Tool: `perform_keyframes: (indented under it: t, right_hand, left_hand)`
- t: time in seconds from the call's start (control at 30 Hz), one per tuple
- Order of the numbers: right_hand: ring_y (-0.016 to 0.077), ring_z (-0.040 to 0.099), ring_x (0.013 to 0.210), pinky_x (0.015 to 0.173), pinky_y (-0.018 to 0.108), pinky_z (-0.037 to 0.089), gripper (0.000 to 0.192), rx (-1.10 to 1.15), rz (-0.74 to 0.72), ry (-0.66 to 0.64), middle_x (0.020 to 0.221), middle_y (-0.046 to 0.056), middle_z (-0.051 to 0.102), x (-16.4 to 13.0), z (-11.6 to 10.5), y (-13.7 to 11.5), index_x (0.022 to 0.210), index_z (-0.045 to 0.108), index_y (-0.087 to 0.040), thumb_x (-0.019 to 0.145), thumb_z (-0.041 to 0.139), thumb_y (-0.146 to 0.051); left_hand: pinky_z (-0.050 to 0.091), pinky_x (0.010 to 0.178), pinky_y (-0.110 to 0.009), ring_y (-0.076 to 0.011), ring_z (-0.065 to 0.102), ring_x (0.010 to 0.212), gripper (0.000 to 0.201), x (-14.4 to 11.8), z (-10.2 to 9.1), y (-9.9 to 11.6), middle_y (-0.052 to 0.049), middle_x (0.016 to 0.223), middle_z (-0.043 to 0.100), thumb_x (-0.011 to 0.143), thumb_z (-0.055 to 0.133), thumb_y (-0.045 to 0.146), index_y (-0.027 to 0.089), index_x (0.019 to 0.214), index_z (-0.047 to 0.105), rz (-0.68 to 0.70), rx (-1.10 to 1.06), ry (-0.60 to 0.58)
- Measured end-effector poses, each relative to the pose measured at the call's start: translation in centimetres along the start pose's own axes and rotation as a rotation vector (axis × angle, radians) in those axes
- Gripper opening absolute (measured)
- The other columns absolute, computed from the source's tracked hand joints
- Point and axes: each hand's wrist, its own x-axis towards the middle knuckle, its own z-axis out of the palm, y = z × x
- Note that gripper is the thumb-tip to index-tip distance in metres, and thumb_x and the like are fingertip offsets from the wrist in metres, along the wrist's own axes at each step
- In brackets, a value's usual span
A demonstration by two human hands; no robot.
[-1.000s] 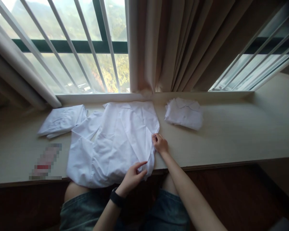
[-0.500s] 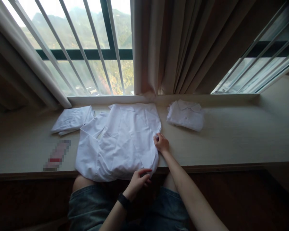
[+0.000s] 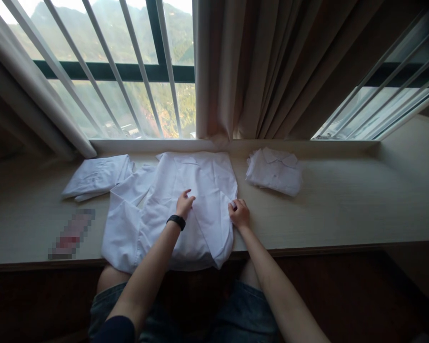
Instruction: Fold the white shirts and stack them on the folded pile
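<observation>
A white shirt [image 3: 164,243] lies spread on the counter, one side folded inward and its lower edge hanging over the front. My right hand [image 3: 239,213] is closed on the shirt's right edge, partly folded cloth under its fingers. Above the middle of the shirt is my left hand [image 3: 186,204], thumb and forefinger apart and nothing between them. Whether it touches the cloth I cannot tell. A black band circles the left wrist, and that forearm covers part of the shirt.
A folded white garment [image 3: 100,175] lies at the left, beside the shirt's sleeve. To the right rests a folded white shirt [image 3: 274,171] with its collar up top. A blurred-out flat item [image 3: 71,233] is near the front left. Curtains [image 3: 214,71] and a barred window stand behind.
My left hand has moved from the shirt's lower right corner up and left over its middle. My right hand keeps its hold on the edge. The view has shifted slightly.
</observation>
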Motion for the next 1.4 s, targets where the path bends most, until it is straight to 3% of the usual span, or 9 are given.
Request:
perform_keyframes:
  t: [0.13, 0.23, 0.37, 0.5, 0.7, 1.03, 1.23, 1.4]
  right_hand:
    - [0.0177, 0.056, 0.083, 0.08, 0.027, 0.044, 0.023, 0.0, 0.009, -0.021, 0.1, 0.006, 0.061, 0.0, -0.1, 0.0, 0.099, 0.067, -0.021, 0.091, 0.051, -0.035]
    - [0.0173, 0.057, 0.084, 0.08, 0.027, 0.044, 0.025, 0.012, -0.006, -0.027, 0.1, 0.006, 0.062, 0.1, -0.1, 0.0, 0.103, 0.068, -0.02, 0.093, 0.05, -0.035]
    - [0.0173, 0.057, 0.086, 0.081, 0.027, 0.044, 0.026, 0.007, -0.017, -0.038, 0.1, 0.005, 0.062, 0.1, -0.1, -0.2, 0.101, 0.069, -0.021, 0.095, 0.05, -0.037]
    - [0.0183, 0.058, 0.089, 0.082, 0.027, 0.043, 0.027, -0.013, -0.006, -0.037, 0.102, 0.006, 0.063, 0.1, -0.2, -0.3, 0.101, 0.069, -0.021, 0.095, 0.051, -0.04]
    - [0.0179, 0.058, 0.086, 0.081, 0.027, 0.043, 0.029, -0.012, -0.006, -0.022, 0.097, 0.006, 0.062, 0.0, -0.3, -0.6, 0.093, 0.068, -0.021, 0.096, 0.048, -0.042]
    - [0.0176, 0.06, 0.082, 0.078, 0.028, 0.046, 0.028, 0.013, -0.006, -0.038, 0.098, 0.007, 0.062, 0.4, -0.3, -1.0, 0.094, 0.068, -0.021, 0.095, 0.051, -0.043]
    - [0.0191, 0.062, 0.083, 0.074, 0.03, 0.05, 0.025, 0.038, -0.004, -0.036, 0.1, 0.008, 0.064, 0.7, -0.3, -1.2, 0.098, 0.068, -0.022, 0.094, 0.054, -0.043]
    - [0.0201, 0.064, 0.085, 0.077, 0.03, 0.052, 0.024, 0.041, -0.011, -0.034, 0.101, 0.009, 0.064, 0.9, -0.2, -1.2, 0.101, 0.067, -0.022, 0.093, 0.055, -0.042]
  left_hand:
    - [0.047, 0.067, -0.029, -0.0149, 0.056, 0.068, 0.055, 5.0, -0.2, 1.6, -0.005, 0.084, 0.062, 0.069, 0.069, 0.021, 0.018, 0.124, 0.067, -0.089, -0.064, -0.033]
    - [0.048, 0.064, -0.029, -0.0132, 0.053, 0.063, 0.056, 7.0, -1.1, 1.8, -0.004, 0.079, 0.061, 0.067, 0.068, 0.016, 0.015, 0.123, 0.067, -0.134, -0.118, -0.017]
    - [0.048, 0.066, -0.026, -0.0131, 0.055, 0.07, 0.066, 7.6, -2.6, 0.5, -0.005, 0.086, 0.062, 0.067, 0.063, 0.01, 0.013, 0.133, 0.059, -0.129, -0.18, 0.041]
    - [0.05, 0.069, -0.025, -0.0123, 0.057, 0.073, 0.069, 7.4, -3.2, -0.4, -0.005, 0.093, 0.063, 0.066, 0.064, 0.011, 0.018, 0.135, 0.059, -0.109, -0.229, 0.018]
    - [0.051, 0.068, -0.027, -0.0138, 0.061, 0.071, 0.071, 9.2, -3.9, 1.1, -0.005, 0.092, 0.065, 0.065, 0.074, 0.019, 0.023, 0.135, 0.06, -0.122, -0.292, -0.053]
    - [0.053, 0.069, -0.029, -0.0176, 0.065, 0.073, 0.07, 18.0, -4.7, 4.3, -0.006, 0.09, 0.069, 0.061, 0.074, 0.015, 0.017, 0.13, 0.062, -0.085, -0.378, -0.163]
    - [0.053, 0.079, -0.03, -0.0159, 0.063, 0.08, 0.076, 23.7, -5.6, 5.4, -0.005, 0.094, 0.065, 0.063, 0.068, 0.012, 0.016, 0.137, 0.052, -0.012, -0.465, -0.095]
    - [0.049, 0.098, -0.035, -0.0194, 0.062, 0.105, 0.074, 25.5, -6.5, 6.1, -0.008, 0.114, 0.064, 0.068, 0.058, 0.012, 0.017, 0.141, 0.045, 0.125, -0.469, -0.014]
